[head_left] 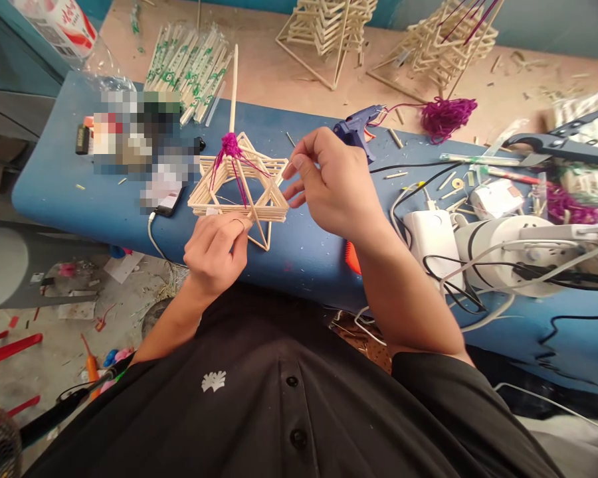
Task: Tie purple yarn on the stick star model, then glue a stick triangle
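- Wrapped chopstick packs (pixel 187 66) carry green print (too small to read).
- Stick frame (pixel 239 189), wound with purple yarn (pixel 230 145), sits above the blue tabletop (pixel 70 179) between both hands.
- Left hand (pixel 214 255) pinches its lower stick.
- Right hand (pixel 329 182) grips its right corner.

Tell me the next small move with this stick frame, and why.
Probably draw the purple yarn down across the stick frame: the left hand pinches its lower corner, the right hand touches its right edge, and loose strands hang from the top.
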Demonstrator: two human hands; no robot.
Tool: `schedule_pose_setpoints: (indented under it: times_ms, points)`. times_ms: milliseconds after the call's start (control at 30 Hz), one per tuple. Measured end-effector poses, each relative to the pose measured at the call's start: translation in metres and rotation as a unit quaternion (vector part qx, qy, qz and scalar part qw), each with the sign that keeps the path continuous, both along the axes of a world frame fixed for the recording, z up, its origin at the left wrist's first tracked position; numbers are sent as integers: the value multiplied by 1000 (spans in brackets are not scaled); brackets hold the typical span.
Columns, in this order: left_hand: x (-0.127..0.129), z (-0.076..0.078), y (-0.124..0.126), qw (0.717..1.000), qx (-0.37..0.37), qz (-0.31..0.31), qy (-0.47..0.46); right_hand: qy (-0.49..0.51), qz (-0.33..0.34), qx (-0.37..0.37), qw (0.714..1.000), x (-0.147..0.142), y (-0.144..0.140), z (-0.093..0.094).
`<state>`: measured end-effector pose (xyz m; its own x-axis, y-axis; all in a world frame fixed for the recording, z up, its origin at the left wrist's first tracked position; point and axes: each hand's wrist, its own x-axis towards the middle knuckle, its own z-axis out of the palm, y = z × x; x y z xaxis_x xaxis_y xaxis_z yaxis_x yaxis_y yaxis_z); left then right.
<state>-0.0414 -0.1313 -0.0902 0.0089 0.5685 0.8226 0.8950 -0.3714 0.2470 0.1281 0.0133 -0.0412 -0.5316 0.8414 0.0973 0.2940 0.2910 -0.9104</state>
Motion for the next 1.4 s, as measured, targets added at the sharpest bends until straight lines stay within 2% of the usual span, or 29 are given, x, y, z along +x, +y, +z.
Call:
schedule_pose_setpoints:
  times_ms: [133, 400, 567, 733, 867, 1000, 1133, 1267, 1400]
  points:
    - [-20, 6, -2, 999, -35, -40, -4, -16, 7, -22, 1000, 5, -10, 3]
    - [-36, 10, -5, 996, -47, -71, 9, -96, 33, 103, 990, 4, -4, 3]
    - [-47, 10, -5, 998, -40, -43, 29, -125, 40, 126, 983, 9, -10, 8]
    - [-54, 7, 4, 998, -30, 40, 48, -117, 50, 98, 987, 14, -28, 14]
    - [-39, 11, 6, 995, 7, 93, 41, -115, 59, 96, 987, 15, -31, 13]
    - [-4, 19, 3, 998, -14, 63, 4, -133, 62, 117, 982, 14, -25, 12]
    - [22, 14, 11, 998, -6, 58, -13, -126, 69, 130, 981, 16, -20, 11]
    - [29, 6, 22, 996, 6, 83, 8, -93, 84, 124, 984, 18, -19, 8]
    - [29, 7, 28, 996, -14, 87, -13, -91, 89, 117, 985, 19, -19, 8]
